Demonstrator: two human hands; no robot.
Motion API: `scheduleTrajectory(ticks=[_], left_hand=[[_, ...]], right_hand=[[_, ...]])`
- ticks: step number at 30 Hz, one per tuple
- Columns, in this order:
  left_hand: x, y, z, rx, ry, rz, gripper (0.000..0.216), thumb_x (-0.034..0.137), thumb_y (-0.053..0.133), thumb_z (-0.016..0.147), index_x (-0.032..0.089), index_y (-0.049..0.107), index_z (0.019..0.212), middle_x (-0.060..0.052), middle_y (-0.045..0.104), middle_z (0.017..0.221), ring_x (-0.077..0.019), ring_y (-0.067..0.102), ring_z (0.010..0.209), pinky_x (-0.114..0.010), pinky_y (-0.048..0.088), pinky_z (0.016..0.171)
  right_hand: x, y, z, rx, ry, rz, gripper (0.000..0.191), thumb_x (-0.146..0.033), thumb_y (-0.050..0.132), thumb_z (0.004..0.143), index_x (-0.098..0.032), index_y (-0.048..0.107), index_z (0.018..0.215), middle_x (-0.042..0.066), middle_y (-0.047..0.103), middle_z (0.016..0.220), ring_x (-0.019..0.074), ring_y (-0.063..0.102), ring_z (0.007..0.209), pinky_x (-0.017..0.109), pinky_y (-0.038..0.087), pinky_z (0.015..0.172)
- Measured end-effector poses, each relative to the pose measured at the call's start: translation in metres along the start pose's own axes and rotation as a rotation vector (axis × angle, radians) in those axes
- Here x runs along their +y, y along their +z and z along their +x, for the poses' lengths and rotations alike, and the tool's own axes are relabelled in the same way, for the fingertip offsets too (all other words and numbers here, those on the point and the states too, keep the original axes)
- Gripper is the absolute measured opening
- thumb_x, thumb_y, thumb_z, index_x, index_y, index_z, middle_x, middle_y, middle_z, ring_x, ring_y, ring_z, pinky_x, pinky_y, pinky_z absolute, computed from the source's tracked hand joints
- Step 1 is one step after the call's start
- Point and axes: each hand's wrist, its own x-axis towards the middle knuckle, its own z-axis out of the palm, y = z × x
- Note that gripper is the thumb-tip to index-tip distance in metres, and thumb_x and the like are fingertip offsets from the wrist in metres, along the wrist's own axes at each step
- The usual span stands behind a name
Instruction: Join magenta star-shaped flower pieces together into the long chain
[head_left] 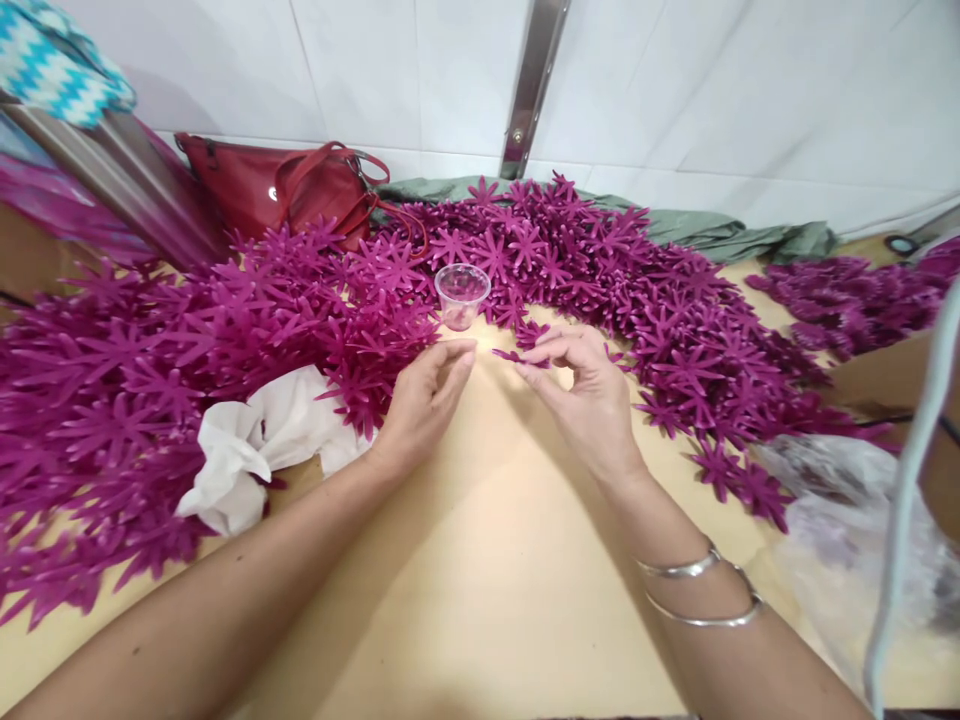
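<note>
Purple, a small flower piece (508, 355) is pinched between the right hand's (596, 405) thumb and fingers, over the counter (465, 570). The left hand's (421, 402) thumb and fingertips nearly meet; I cannot tell whether they grip anything. A see-through cup (459, 312) stands just beyond, by the inner edge of the flower heap (667, 310), which curves around both sides, leaving room between the forearms toward the near edge.

The right hand (591, 400) pinches a thin purple piece (507, 355), perhaps a flower seen edge-on; the left hand (427, 398) faces it, a clear cup (463, 290) just beyond both hands, crumpled white paper (229, 450) beside the left wrist, purple flowers (112, 390) heaped around them
</note>
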Motion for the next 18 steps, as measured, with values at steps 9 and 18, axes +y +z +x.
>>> scheduleTrajectory(ticks=[9,18], left_hand=[[-0.004,0.002,0.001,-0.052,-0.072,-0.404,0.046,0.036,0.074,0.091,0.019,0.063,0.132,-0.003,0.074,0.096,-0.0140,0.069,0.083,-0.025,0.053,0.080],[0.009,0.003,0.001,-0.164,-0.152,-0.546,0.031,0.041,0.083,0.082,0.016,0.072,0.095,-0.001,0.072,0.079,-0.0126,0.066,0.068,-0.023,0.052,0.067]], right_hand=[[-0.001,0.017,-0.014,-0.224,-0.233,-0.165,0.025,-0.020,0.072,0.091,-0.025,0.069,0.116,0.010,0.060,0.123,0.0270,0.060,0.123,0.047,0.051,0.107],[0.007,0.019,-0.018,-0.289,-0.261,-0.268,0.074,-0.031,0.080,0.088,-0.020,0.046,0.153,0.019,0.061,0.147,0.0330,0.056,0.140,0.054,0.047,0.118]])
